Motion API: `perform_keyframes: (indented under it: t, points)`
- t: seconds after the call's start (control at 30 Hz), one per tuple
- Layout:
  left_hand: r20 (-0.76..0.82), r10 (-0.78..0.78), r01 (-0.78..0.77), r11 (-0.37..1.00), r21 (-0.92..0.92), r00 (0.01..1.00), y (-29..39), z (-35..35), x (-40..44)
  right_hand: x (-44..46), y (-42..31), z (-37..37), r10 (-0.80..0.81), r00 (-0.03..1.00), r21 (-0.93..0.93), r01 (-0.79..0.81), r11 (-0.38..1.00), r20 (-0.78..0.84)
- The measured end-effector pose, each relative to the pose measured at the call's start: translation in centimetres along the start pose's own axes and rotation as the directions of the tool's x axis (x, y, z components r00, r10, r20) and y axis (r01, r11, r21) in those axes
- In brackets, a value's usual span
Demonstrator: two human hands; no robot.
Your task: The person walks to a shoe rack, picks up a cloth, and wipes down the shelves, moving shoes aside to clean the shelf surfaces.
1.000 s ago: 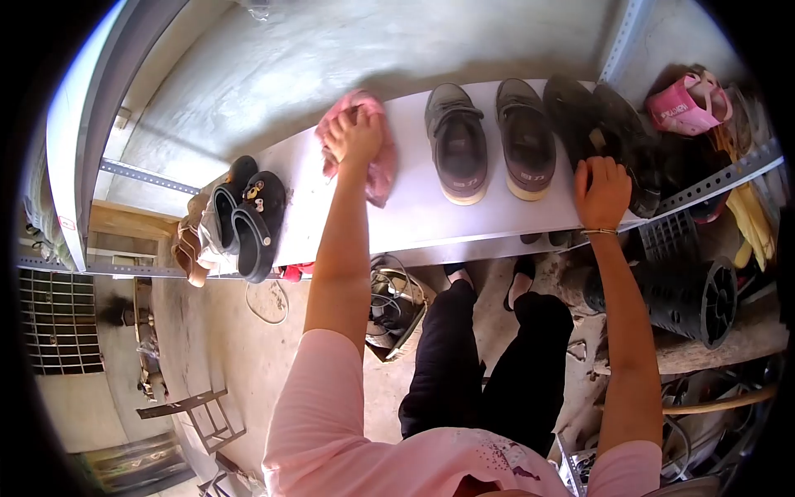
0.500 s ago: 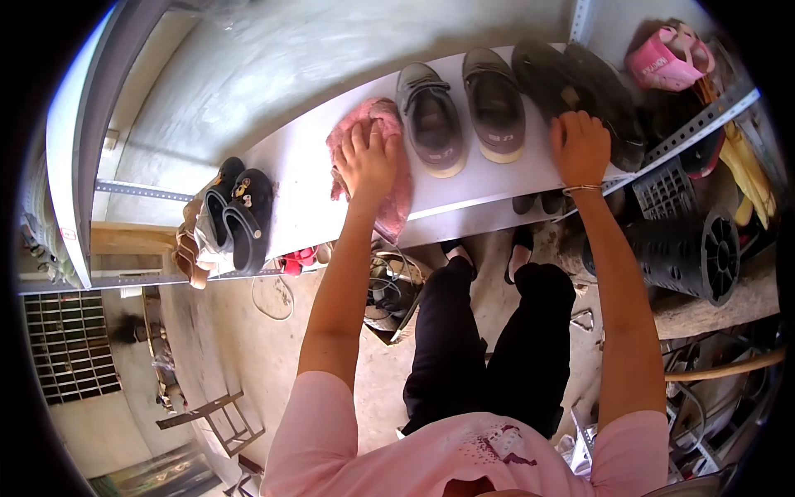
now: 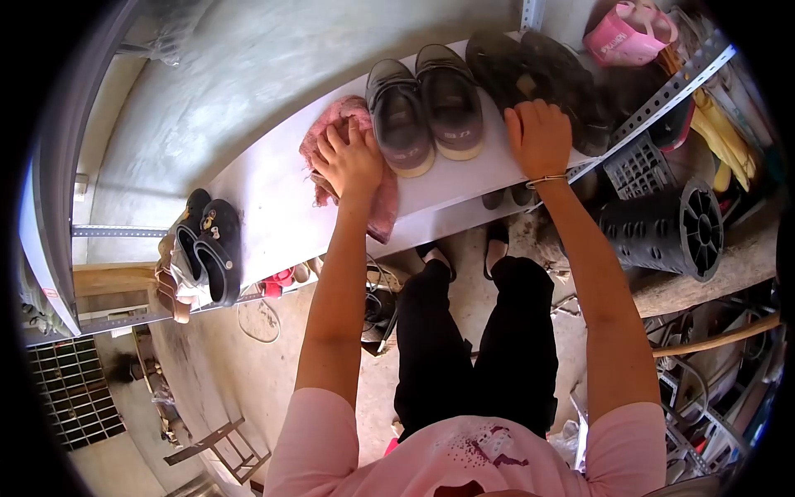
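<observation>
White shelf (image 3: 269, 199) nr grey wall (image 3: 248, 83), L fingers (image 3: 336, 142) wide on cloth (image 3: 385, 209), R fingers (image 3: 542, 118) unclr.

The left hand (image 3: 352, 161) presses a crumpled pink cloth (image 3: 383, 207) to the white shelf (image 3: 273, 190), fingers spread. Two gray sneakers (image 3: 449, 103) stand side by side between it and the right hand (image 3: 540, 141), which rests near the shelf's front edge. Black clogs (image 3: 219, 248) sit toward the left end.
</observation>
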State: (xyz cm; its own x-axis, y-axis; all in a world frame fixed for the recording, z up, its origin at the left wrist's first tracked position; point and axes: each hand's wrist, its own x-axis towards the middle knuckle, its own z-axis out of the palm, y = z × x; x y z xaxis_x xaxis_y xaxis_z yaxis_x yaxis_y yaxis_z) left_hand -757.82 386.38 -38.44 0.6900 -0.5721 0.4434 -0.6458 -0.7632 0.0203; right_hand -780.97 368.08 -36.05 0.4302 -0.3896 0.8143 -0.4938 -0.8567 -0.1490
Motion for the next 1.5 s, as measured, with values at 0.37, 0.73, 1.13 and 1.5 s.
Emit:
perform_keyframes:
  t: [0.37, 0.73, 1.13, 1.5]
  points:
    - [-0.149, 0.014, -0.016, 1.0, -0.015, 0.989, 0.3, -0.2, -0.1, 0.3, -0.4, -0.3, -0.012, 1.0, -0.01, 0.012, 1.0, 0.002]
    - [0.239, -0.121, 0.144, 0.986, -0.08, 0.964, -4.9, 0.7, 7.5, 0.5, -0.4, -0.5, 0.0, 0.999, -0.024, 0.001, 1.0, 0.033]
    - [0.198, -0.338, 0.297, 0.931, 0.21, 0.92, -15.0, 0.0, 4.1, 0.2, -0.2, -0.3, -0.009, 1.0, -0.004, 0.009, 1.0, 0.008]
    - [0.051, 0.428, -0.424, 0.902, -0.084, 0.902, -8.1, -6.8, -8.7, -0.1, 0.1, 0.1, -0.018, 0.999, -0.017, 0.018, 1.0, -0.035]
